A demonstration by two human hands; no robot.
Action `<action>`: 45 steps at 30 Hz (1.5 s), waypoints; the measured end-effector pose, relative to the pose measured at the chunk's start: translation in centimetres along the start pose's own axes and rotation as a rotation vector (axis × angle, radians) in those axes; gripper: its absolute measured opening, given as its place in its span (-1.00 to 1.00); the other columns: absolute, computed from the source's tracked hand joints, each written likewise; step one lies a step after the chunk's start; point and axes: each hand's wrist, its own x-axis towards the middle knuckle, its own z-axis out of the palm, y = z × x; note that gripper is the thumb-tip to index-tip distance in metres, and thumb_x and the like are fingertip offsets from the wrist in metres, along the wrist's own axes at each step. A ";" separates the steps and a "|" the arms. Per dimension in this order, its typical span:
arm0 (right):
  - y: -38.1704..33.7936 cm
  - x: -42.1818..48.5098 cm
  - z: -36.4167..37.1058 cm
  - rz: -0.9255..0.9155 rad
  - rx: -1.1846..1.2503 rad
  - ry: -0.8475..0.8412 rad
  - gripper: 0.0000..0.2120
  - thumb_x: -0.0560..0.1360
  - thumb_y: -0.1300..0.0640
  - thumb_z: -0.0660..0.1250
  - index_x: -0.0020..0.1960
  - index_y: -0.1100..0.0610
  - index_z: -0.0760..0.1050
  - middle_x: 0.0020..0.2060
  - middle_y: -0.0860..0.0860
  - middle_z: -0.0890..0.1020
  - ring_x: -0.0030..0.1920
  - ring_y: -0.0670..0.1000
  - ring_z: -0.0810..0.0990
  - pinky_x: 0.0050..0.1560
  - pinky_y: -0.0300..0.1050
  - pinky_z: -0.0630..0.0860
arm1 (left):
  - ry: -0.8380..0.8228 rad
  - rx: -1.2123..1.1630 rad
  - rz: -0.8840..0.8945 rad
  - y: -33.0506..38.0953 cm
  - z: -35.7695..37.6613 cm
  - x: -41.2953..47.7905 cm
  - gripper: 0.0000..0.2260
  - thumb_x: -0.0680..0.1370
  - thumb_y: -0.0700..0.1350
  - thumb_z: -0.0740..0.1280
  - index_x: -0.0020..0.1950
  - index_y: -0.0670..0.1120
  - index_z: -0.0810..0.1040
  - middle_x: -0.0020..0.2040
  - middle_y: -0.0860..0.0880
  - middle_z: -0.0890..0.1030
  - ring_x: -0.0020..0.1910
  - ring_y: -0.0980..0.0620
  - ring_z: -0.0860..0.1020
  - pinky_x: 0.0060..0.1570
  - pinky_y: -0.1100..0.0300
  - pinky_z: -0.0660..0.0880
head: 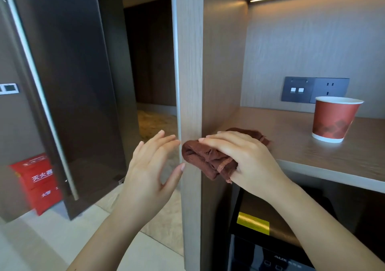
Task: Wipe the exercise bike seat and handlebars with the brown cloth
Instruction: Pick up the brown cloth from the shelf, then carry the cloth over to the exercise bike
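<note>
The brown cloth [205, 159] is bunched up at the left front corner of a wooden shelf [312, 145], partly hanging over the edge. My right hand [243, 158] grips it from above, fingers wrapped over the folds. My left hand [154, 166] hovers just left of the cloth with its fingers spread, holding nothing, in front of the shelf's upright side panel [190, 83]. No exercise bike is in view.
A red paper cup [333, 119] stands on the shelf to the right, below a grey socket panel [314, 90]. A dark appliance [270, 250] sits under the shelf. A dark glass door [68, 83] stands open at left, with a red fire-equipment box [37, 182] on the floor.
</note>
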 end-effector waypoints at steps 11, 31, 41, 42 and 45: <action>-6.2 -1.8 3.1 0.023 0.330 0.159 -0.62 0.45 -0.06 0.30 0.13 0.18 0.57 -0.13 0.02 0.68 -0.17 -0.05 0.62 -0.06 -0.19 0.54 | 0.001 0.256 -0.172 1.0 -5.6 -8.8 -0.67 0.49 -0.04 0.20 0.19 -0.15 0.51 0.20 -0.07 0.54 0.32 -0.02 0.36 0.27 -0.18 0.26; -35.3 -4.8 13.8 0.221 1.376 -0.230 -0.71 0.37 -0.05 0.37 0.08 -0.20 0.45 -0.17 -0.19 0.62 -0.12 -0.23 0.58 -0.08 -0.48 0.41 | 0.083 0.626 -0.689 2.5 -25.3 -29.7 -0.67 0.50 -0.04 0.16 0.17 -0.17 0.52 0.18 -0.09 0.55 0.27 -0.09 0.43 0.22 -0.23 0.34; -57.6 -6.7 15.1 -0.140 1.309 -0.412 -0.60 0.42 0.14 0.41 0.23 -0.05 0.43 -0.17 -0.34 0.55 -0.14 -0.35 0.54 -0.11 -0.55 0.37 | 0.129 0.815 -0.904 4.2 -42.0 -44.9 -0.67 0.52 -0.05 0.17 0.19 -0.18 0.51 0.20 -0.13 0.55 0.28 -0.12 0.42 0.26 -0.21 0.28; -60.0 -7.0 15.2 -0.156 1.330 -0.429 -0.61 0.42 0.11 0.40 0.22 -0.05 0.44 -0.18 -0.37 0.55 -0.14 -0.37 0.54 -0.11 -0.56 0.36 | 0.133 0.839 -0.924 4.6 -43.6 -46.3 -0.68 0.52 -0.06 0.19 0.19 -0.18 0.51 0.20 -0.13 0.55 0.28 -0.13 0.43 0.27 -0.19 0.27; -66.8 -8.1 15.0 -0.200 1.387 -0.469 -0.64 0.41 0.05 0.36 0.18 -0.13 0.42 -0.30 -0.40 0.54 -0.26 -0.36 0.52 -0.21 -0.58 0.34 | 0.137 0.917 -0.995 5.9 -48.0 -50.3 -0.72 0.49 -0.17 0.36 0.18 -0.21 0.52 0.19 -0.16 0.55 0.28 -0.16 0.43 0.25 -0.23 0.27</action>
